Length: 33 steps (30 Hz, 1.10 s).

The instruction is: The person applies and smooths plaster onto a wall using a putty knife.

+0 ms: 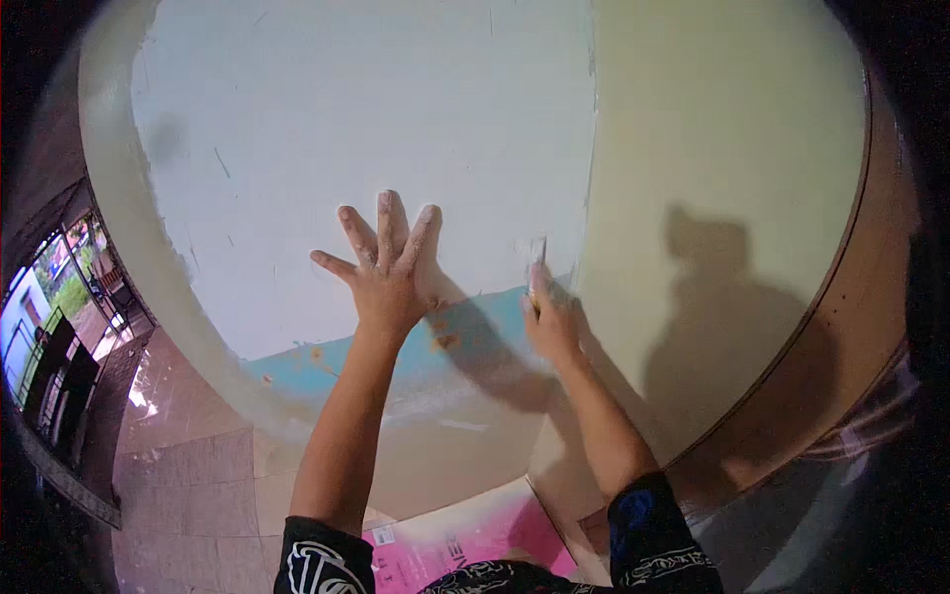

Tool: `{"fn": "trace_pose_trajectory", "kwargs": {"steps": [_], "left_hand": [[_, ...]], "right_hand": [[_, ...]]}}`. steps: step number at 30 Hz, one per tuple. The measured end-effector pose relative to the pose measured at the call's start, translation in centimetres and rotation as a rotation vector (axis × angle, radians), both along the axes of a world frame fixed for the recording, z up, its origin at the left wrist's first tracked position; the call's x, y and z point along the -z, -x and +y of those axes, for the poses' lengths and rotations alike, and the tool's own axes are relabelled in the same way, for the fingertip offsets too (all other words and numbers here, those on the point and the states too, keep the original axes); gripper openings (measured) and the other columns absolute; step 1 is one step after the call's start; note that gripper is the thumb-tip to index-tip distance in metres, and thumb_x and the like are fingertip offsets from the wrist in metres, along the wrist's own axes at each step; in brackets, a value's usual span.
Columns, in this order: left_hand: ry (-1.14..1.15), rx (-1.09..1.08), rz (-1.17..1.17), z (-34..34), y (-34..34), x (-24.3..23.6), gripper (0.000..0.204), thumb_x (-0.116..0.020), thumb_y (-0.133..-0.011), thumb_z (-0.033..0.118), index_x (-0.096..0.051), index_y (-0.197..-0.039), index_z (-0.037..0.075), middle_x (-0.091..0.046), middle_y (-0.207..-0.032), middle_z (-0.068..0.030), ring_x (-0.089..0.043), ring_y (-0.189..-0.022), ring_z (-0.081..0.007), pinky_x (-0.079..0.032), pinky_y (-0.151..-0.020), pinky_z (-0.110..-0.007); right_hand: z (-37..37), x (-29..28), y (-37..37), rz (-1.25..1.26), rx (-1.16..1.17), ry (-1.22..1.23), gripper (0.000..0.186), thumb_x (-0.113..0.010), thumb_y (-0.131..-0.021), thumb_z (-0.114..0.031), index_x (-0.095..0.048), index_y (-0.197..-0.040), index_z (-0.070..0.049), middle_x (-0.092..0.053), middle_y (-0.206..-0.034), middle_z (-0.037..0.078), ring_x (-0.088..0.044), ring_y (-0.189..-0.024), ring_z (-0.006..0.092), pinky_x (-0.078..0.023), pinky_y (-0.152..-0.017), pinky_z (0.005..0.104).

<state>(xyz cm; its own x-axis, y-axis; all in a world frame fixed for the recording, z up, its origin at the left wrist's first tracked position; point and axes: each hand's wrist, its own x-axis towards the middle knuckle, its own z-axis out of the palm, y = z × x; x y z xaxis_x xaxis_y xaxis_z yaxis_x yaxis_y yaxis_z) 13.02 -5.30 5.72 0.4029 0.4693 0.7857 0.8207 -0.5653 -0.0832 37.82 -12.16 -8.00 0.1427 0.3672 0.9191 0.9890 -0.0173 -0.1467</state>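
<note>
Small hand tool (537, 255), its pale tip pointing up, stands in front of the white wall surface (366, 119) near its right edge; whether the tip touches, I cannot tell. The right hand (552, 325) has its fingers closed around the handle. To its left, the left hand (386, 272) rests on the white area, palm to the wall, fingers spread wide. Below the white runs a blue strip (495, 315) with rusty-brown patches, and to the right stands a pale yellow-green wall (742, 119). A pink sheet (455, 549) lies below, between the forearms
</note>
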Motion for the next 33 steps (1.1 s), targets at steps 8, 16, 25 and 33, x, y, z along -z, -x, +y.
{"fn": "trace_pose_trajectory", "kwargs": {"steps": [8, 16, 25, 33], "left_hand": [[-0.094, 0.063, -0.038, 0.8, -1.3, 1.5, 0.108, -0.09, -0.06, 0.048, -0.039, -0.155, 0.044, -0.011, -0.172, -0.0119, 0.007, -0.153, -0.0549, 0.018, -0.097, -0.086], [-0.157, 0.048, -0.045, 1.3, -2.1, 2.2, 0.107, -0.089, -0.06, 0.052, -0.039, -0.154, 0.044, -0.012, -0.171, -0.0129, 0.006, -0.153, -0.0545, 0.016, -0.096, -0.087], [-0.016, 0.059, -0.034, 0.5, -2.4, 1.5, 0.121, -0.094, -0.049, 0.055, -0.037, -0.155, 0.046, -0.009, -0.172, -0.0103, 0.008, -0.153, -0.0525, 0.013, -0.097, -0.088], [-0.23, -0.025, -0.037, 2.4, 0.1, 2.5, 0.124, -0.095, -0.044, 0.057, -0.038, -0.154, 0.045, -0.009, -0.172, -0.0106, 0.007, -0.153, -0.0528, 0.015, -0.098, -0.087]], "right_hand": [[1.0, -1.7, 0.7, 0.356, -0.101, 0.2, 0.063, -0.055, -0.102, -0.026, -0.032, -0.16, -0.017, -0.064, -0.129, 0.023, -0.066, -0.098, 0.0436, -0.052, -0.086, 0.0498], [0.1, -3.9, -1.5, 0.216, -0.089, 0.122, 0.062, -0.053, -0.102, -0.032, -0.033, -0.16, -0.022, -0.066, -0.125, 0.024, -0.068, -0.101, 0.0437, -0.055, -0.087, 0.0505], [-1.5, 3.4, -3.0, 0.484, -0.122, 0.471, 0.065, -0.05, -0.105, -0.025, -0.022, -0.161, -0.008, -0.032, -0.162, 0.023, -0.026, -0.151, 0.0414, -0.026, -0.124, 0.0462], [-0.3, -8.4, 0.0, 0.493, -0.216, 0.35, 0.062, -0.044, -0.107, -0.03, -0.02, -0.162, -0.017, -0.045, -0.155, 0.02, -0.055, -0.131, 0.042, -0.045, -0.108, 0.0464]]}}
